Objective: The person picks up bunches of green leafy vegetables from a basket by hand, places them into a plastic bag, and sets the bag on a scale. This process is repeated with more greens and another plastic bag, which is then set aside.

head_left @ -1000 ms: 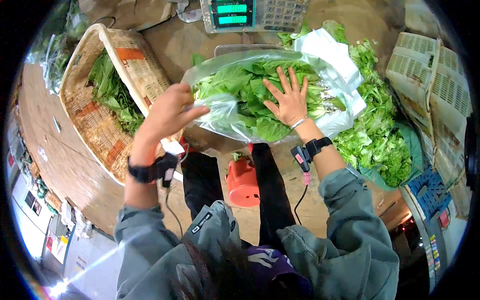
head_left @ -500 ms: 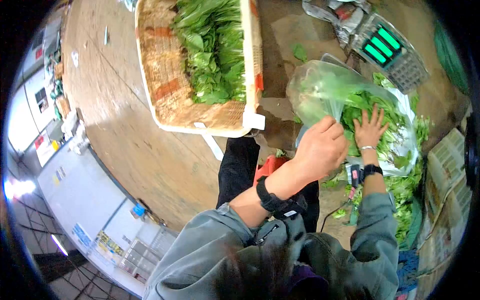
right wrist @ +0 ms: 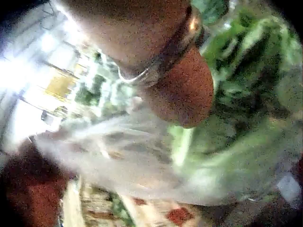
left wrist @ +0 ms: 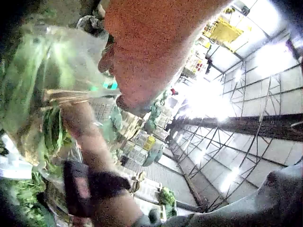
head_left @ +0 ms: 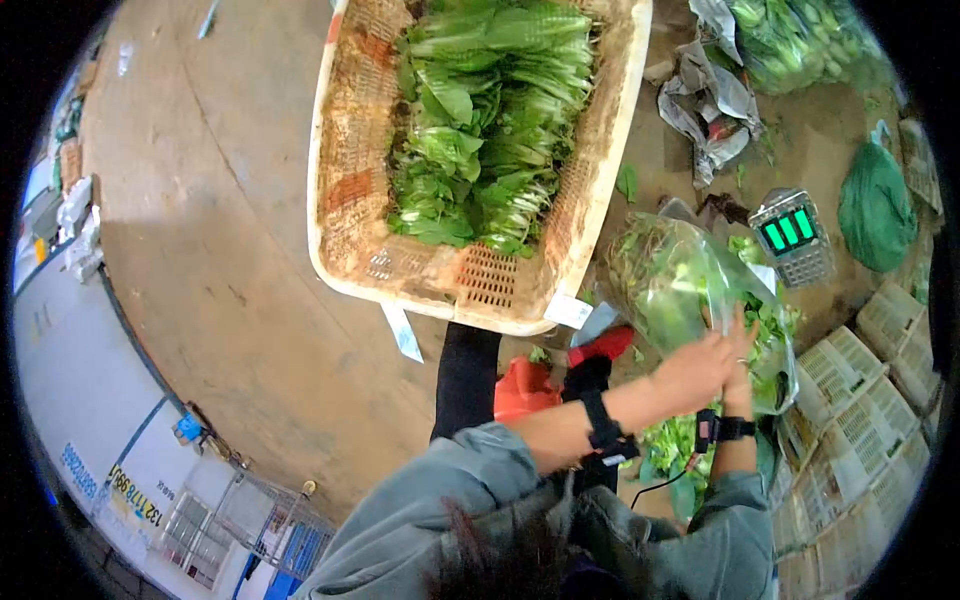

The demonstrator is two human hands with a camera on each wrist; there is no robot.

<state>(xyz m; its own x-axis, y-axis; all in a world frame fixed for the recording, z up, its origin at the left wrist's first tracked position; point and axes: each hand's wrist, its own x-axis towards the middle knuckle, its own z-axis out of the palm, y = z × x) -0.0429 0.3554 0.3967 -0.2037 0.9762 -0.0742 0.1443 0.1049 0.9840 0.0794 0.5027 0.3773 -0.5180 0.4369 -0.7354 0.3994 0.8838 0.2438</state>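
Note:
A clear plastic bag (head_left: pixel 665 275) of leafy greens lies right of the basket, its mouth toward the right. My left hand (head_left: pixel 695 372) crosses in front of my right hand and pinches the bag's edge. In the left wrist view, film stretches from the curled fingers of the left hand (left wrist: pixel 147 56) across the right hand (left wrist: pixel 83 123). My right hand (head_left: pixel 738 355) rests on the greens at the bag's mouth, fingers extended and partly covered. The right wrist view shows greens (right wrist: pixel 236 142) and blurred film (right wrist: pixel 128 156) beside the right hand (right wrist: pixel 180 90).
A large basket (head_left: pixel 325 190) holding rows of greens stands at top centre. A lit scale (head_left: pixel 793 240), a green sack (head_left: pixel 876 210) and crates (head_left: pixel 840 375) are at the right. Crumpled plastic (head_left: pixel 705 105) lies above the bag, and a red stool (head_left: pixel 525 388) stands between the legs.
The head view has turned left, showing more of the basket. My left hand has moved across to my right hand, drawing the bag's film over the greens.

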